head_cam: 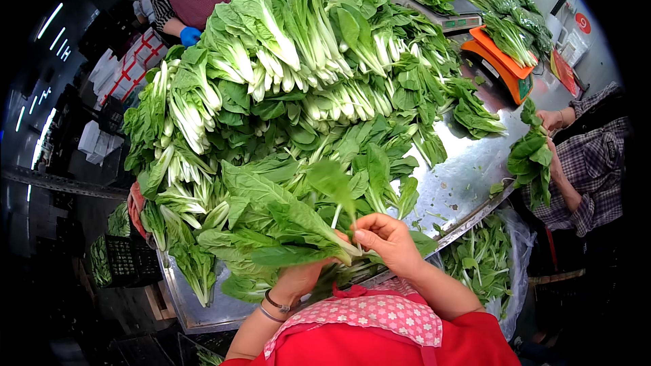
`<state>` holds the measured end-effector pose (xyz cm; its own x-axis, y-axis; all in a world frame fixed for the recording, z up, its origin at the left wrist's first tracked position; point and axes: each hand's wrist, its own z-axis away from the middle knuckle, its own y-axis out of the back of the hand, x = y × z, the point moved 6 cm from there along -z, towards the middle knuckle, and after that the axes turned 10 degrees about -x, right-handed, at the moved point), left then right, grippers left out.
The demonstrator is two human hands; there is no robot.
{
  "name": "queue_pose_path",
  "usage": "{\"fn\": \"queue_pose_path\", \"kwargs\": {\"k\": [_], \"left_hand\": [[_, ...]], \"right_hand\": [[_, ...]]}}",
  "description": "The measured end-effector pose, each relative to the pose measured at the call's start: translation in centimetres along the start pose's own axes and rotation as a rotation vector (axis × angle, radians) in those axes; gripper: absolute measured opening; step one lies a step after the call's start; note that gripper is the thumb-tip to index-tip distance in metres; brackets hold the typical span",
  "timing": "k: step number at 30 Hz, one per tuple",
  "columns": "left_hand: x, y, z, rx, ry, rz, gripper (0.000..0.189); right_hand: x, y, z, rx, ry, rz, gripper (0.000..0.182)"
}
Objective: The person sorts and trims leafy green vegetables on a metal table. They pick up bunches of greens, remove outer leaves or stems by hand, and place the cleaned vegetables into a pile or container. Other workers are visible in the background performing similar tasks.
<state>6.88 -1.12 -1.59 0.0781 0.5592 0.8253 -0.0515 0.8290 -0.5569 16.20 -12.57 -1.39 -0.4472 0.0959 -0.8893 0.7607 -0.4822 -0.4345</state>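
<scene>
My left hand is closed around the base of a leafy green plant, whose broad leaves fan out to the left. Part of that hand is hidden under the leaves. Between the thumb and fingers of my right hand is the thin stalk of a single leaf, blurred at its blade, right beside the plant's base. Both hands are over the near edge of a metal table. Just beyond them rises a large heap of leafy greens with white stems, many lying in rows.
An orange scale and a grey scale stand at the far right, both bearing greens. A plastic-lined container of loose leaves sits below the table's right edge. Black crates are at left. Co-workers stand around the table, one holding greens.
</scene>
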Motion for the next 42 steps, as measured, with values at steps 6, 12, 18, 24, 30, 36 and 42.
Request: {"fn": "queue_pose_path", "kwargs": {"k": [6, 12, 18, 24, 30, 36, 42], "left_hand": [[0.6, 1.9, 0.2, 0.151, -0.235, 0.633, 0.042], [2.1, 2.1, 1.5, 0.290, -0.228, 0.158, 0.038], [-1.3, -1.4, -0.2, -0.133, 0.059, -1.176, 0.036], [-0.7, -5.0, -3.0, -0.262, 0.233, -1.104, 0.063], [0.6, -5.6, -4.0, -0.225, 0.007, -0.664, 0.062], [0.4, -4.2, -3.6, -0.108, 0.027, -0.574, 0.042], [1.7, -2.8, -2.5, -0.008, -0.064, -0.428, 0.032]], "right_hand": [[-2.7, 0.4, 2.6, 0.171, 0.607, -0.260, 0.017], [-3.7, 2.6, 4.0, 0.132, 0.106, 1.265, 0.045], [-5.7, -3.9, 2.5, -0.052, 0.335, 0.923, 0.093], [-2.8, 0.5, 1.1, 0.149, 0.036, 0.374, 0.064], [-6.5, 11.2, 4.1, 0.791, 0.372, 0.963, 0.055], [-9.1, 25.5, 6.0, 1.064, -0.339, 1.586, 0.075], [-7.1, 28.8, 8.8, 0.982, -0.232, 1.376, 0.101]]}}
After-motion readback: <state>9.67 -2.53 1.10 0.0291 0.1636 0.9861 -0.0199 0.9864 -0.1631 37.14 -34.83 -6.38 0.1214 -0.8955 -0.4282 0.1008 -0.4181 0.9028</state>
